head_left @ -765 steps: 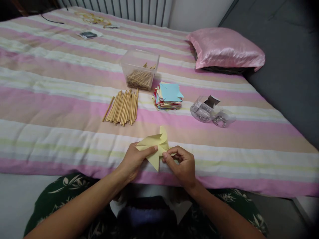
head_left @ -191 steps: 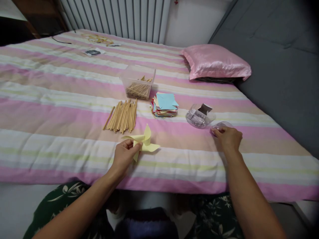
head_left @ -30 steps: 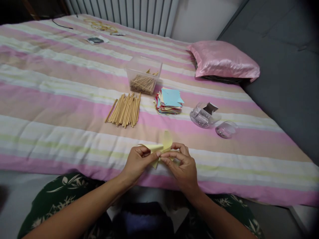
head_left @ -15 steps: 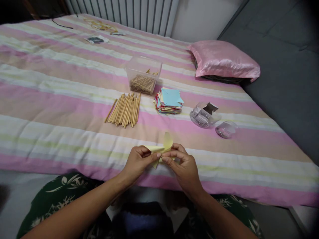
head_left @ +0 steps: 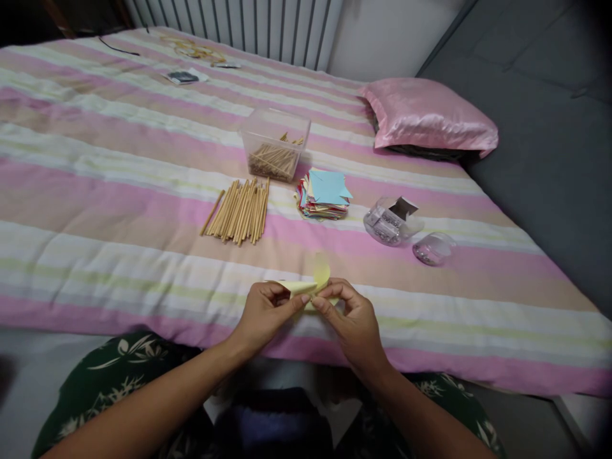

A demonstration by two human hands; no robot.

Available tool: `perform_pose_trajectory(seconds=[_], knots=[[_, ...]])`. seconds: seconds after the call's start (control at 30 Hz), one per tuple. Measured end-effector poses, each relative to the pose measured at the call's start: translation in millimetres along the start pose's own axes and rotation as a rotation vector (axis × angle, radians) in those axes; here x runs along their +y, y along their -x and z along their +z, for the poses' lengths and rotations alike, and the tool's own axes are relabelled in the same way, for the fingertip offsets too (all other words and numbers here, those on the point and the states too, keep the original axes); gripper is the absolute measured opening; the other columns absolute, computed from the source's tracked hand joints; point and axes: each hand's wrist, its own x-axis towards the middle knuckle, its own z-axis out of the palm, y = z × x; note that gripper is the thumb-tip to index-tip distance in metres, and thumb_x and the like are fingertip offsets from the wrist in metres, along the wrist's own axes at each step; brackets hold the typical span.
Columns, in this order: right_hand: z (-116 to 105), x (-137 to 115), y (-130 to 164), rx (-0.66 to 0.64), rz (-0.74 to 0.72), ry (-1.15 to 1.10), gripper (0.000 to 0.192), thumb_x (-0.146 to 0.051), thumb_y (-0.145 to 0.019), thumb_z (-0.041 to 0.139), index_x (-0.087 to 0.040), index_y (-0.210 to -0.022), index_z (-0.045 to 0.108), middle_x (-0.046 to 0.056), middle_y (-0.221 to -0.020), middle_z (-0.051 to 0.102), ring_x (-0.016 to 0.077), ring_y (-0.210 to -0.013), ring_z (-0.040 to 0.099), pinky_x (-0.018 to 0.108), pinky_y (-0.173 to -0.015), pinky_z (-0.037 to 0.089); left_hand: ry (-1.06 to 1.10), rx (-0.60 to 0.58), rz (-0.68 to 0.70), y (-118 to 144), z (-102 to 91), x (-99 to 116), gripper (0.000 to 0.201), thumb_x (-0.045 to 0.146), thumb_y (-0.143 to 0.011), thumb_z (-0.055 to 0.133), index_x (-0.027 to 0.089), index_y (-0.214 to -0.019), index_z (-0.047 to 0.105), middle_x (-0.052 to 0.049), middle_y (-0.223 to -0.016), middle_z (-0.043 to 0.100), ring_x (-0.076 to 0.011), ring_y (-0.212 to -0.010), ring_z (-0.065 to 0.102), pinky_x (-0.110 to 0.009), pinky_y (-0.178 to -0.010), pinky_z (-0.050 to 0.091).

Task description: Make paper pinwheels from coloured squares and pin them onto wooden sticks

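A folded pale yellow paper pinwheel (head_left: 315, 280) is pinched between both my hands just above the near edge of the striped bed cover (head_left: 119, 210). My left hand (head_left: 264, 315) grips its left side with thumb and fingers. My right hand (head_left: 351, 322) pinches its centre from the right; anything small between those fingertips is hidden. One curled blade stands up above my fingers.
Beyond my hands lie a bundle of wooden sticks (head_left: 238, 210), a clear box of sticks (head_left: 275, 145), a stack of coloured paper squares (head_left: 325, 192), a clear tub of small metal pieces (head_left: 389, 221) and its lid (head_left: 433, 248). A pink pillow (head_left: 430, 115) lies at the far right.
Over the last second my hands pressed slightly closer together on the pinwheel and it sank a little. Earlier, my right hand was away at the clear lid, then came back to the paper.
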Motion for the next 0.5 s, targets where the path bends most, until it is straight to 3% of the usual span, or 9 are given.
perform_pose_trajectory(seconds=[0.23, 0.33, 0.5], knots=[[3.9, 0.9, 1.3, 0.037, 0.126, -0.149, 0.032, -0.031, -0.069, 0.071, -0.022, -0.088, 0.047, 0.0, -0.085, 0.062, 0.0147, -0.075, 0.059, 0.026, -0.066, 0.047, -0.065, 0.016, 0.067, 0.7, 0.8, 1.0, 0.044, 0.035, -0.066, 0.068, 0.017, -0.041, 0.036, 0.008, -0.043, 0.024, -0.0046, -0.042, 0.02, -0.021, -0.039, 0.014], [3.3, 0.1, 0.1, -0.022, 0.137, -0.1, 0.034, -0.032, -0.071, 0.069, -0.021, -0.099, 0.053, 0.003, -0.09, 0.065, 0.0165, -0.079, 0.061, 0.026, -0.066, 0.047, -0.119, 0.031, 0.108, -0.5, -0.1, -0.3, 0.045, 0.033, -0.067, 0.067, 0.017, -0.041, 0.034, 0.008, -0.044, 0.023, -0.0048, -0.042, 0.019, -0.021, -0.039, 0.013], [0.3, -2.0, 0.1, -0.091, 0.089, 0.006, 0.022, -0.035, -0.076, 0.064, -0.018, -0.091, 0.067, 0.003, -0.083, 0.068, 0.018, -0.078, 0.061, 0.028, -0.071, 0.047, -0.146, 0.054, 0.125, 0.2, -0.7, 0.2, 0.043, 0.033, -0.067, 0.067, 0.017, -0.042, 0.036, 0.008, -0.044, 0.025, -0.0049, -0.042, 0.021, -0.021, -0.039, 0.015]])
